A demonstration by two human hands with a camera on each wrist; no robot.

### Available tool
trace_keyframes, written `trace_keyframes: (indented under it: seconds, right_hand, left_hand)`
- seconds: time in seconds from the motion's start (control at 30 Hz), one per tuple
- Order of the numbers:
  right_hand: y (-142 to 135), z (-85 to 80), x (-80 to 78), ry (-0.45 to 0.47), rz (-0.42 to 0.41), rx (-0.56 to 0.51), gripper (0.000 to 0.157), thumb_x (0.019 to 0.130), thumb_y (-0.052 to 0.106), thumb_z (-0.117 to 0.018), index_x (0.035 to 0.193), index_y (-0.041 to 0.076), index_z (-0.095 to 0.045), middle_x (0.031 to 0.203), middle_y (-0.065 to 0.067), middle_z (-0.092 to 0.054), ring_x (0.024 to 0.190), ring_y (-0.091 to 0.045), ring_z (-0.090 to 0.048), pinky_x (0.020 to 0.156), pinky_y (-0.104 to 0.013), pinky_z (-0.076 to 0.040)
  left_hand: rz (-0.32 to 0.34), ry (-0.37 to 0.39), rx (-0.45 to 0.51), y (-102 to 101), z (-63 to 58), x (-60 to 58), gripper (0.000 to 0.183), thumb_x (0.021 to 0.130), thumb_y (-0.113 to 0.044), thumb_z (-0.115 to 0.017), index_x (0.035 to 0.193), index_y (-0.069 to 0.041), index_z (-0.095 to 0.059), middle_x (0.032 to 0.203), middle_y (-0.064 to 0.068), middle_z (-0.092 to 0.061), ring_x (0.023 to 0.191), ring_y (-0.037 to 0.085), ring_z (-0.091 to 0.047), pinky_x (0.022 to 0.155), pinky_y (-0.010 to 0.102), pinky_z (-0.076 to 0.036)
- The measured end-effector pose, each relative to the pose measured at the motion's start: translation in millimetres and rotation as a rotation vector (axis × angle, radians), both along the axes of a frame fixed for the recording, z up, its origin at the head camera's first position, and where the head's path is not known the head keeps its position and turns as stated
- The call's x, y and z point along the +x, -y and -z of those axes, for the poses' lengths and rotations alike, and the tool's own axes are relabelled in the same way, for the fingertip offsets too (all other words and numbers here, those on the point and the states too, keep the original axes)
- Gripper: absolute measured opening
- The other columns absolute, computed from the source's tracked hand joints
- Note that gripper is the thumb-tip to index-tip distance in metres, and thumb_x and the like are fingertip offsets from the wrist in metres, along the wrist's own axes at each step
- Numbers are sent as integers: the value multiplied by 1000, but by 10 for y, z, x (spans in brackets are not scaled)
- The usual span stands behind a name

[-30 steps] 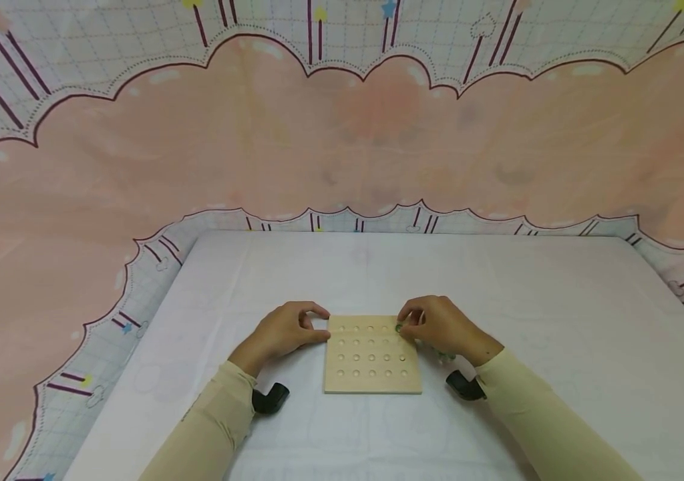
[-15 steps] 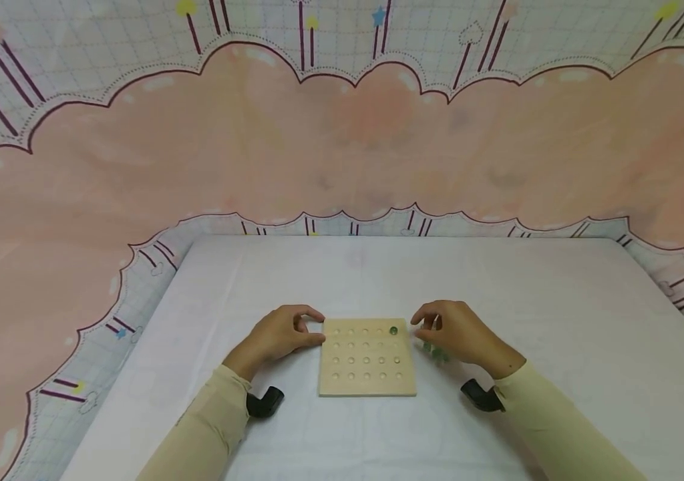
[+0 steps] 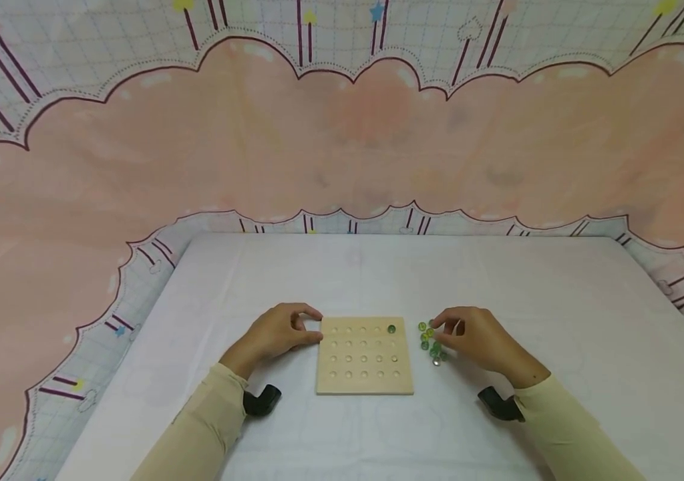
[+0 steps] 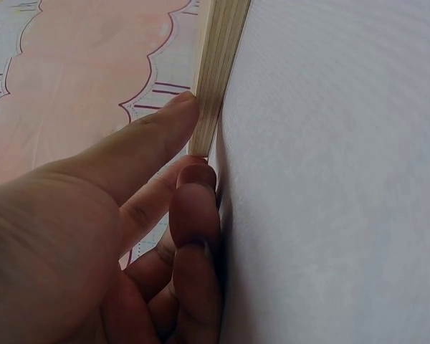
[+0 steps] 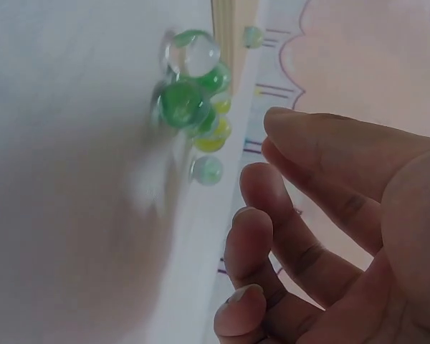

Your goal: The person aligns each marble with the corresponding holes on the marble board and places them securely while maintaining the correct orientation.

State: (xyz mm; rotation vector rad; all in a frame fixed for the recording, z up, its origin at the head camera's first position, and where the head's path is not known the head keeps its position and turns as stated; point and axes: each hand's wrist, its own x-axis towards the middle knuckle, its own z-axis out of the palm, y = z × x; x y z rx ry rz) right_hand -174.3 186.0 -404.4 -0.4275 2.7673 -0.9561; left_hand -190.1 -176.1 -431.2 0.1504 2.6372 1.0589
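Note:
A square wooden board (image 3: 357, 384) with rows of round hollows lies flat on the white table. One green marble (image 3: 391, 329) sits in its back right hollow. A small clear one (image 3: 395, 359) appears to sit lower in that column. My left hand (image 3: 276, 337) holds the board's back left corner, thumb on the edge and index finger at the corner; the other fingers are curled beneath. My right hand (image 3: 468, 337) hovers beside a cluster of green, yellow-green and clear marbles (image 5: 184, 104). Its thumb and index finger are close, with nothing seen between them. Some marbles are partly hidden behind the fingers.
A white cloth-covered table (image 3: 294, 267) extends around the board. Behind and to the left hangs a peach and white patterned cloth (image 3: 318, 147). Black wrist cameras (image 3: 262, 401) sit under both sleeves.
My right hand has let go of the green marble in the board's back right hollow and moved right to the loose marbles, uncovering them. My left hand keeps its hold on the board.

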Motion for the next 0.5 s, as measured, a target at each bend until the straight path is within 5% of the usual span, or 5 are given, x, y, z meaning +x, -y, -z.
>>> trace_keyframes:
  seconds: [0.5]
  right_hand:
    - [-71, 132, -37, 29, -18, 2, 9, 87, 10, -75, 96, 13, -75, 80, 1, -61, 74, -15, -53, 62, -25, -44]
  left_hand:
    - [13, 7, 9, 26, 12, -21, 35, 82, -34, -82, 115, -27, -71, 71, -2, -61, 60, 13, -52, 59, 27, -39]
